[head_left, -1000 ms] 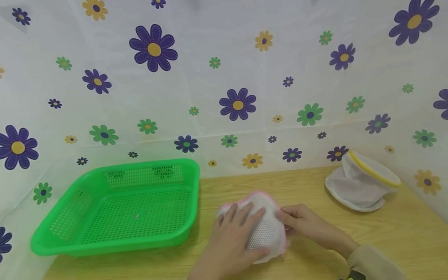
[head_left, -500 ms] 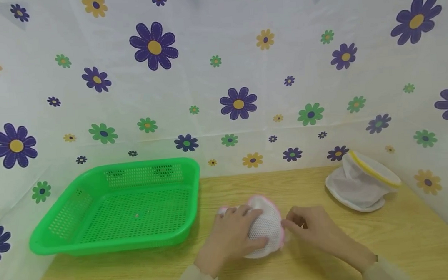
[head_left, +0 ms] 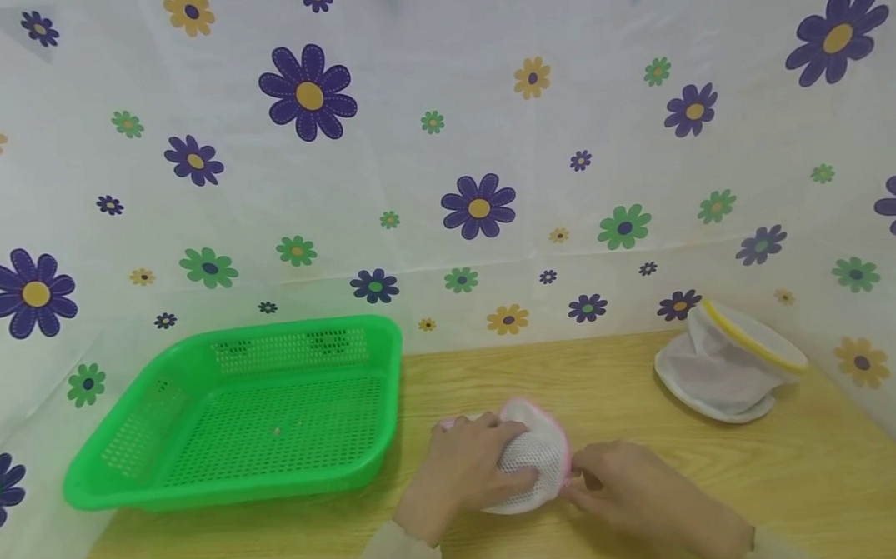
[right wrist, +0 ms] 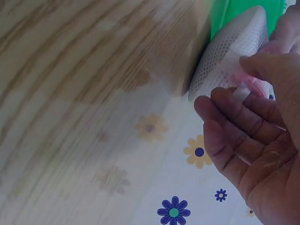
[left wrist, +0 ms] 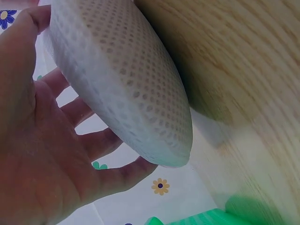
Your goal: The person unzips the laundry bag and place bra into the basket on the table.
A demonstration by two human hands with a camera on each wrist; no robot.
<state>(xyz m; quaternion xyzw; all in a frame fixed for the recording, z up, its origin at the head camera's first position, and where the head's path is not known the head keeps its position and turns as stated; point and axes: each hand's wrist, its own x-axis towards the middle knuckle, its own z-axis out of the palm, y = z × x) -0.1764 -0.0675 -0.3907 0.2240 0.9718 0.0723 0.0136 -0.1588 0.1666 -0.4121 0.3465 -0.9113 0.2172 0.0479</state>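
A white mesh laundry bag [head_left: 537, 455] with pink piping stands padded and rounded on the wooden table. My left hand [head_left: 467, 466] grips it from above and the left, fingers spread over the top and thumb on the near side. In the left wrist view the fingertips and thumb press the honeycomb mesh [left wrist: 126, 79]. My right hand [head_left: 633, 484] is at the bag's right edge, thumb and fingers pinching the pink trim [right wrist: 253, 82]. A small white tab [right wrist: 241, 93] shows by those fingers. Part of the bag is hidden under the left hand.
A green perforated plastic basket [head_left: 239, 489] stands on the left of the table, with tiny specks inside. At the back right lies a white mesh bag with a yellow rim [head_left: 722, 367]. A flower-printed sheet [head_left: 413, 164] hangs behind the table [head_left: 490, 553].
My right hand has moved nearer and lower along the bag's right edge, from apart half a second ago to touching the pink trim. The bag has tilted slightly; my left hand stays on it.
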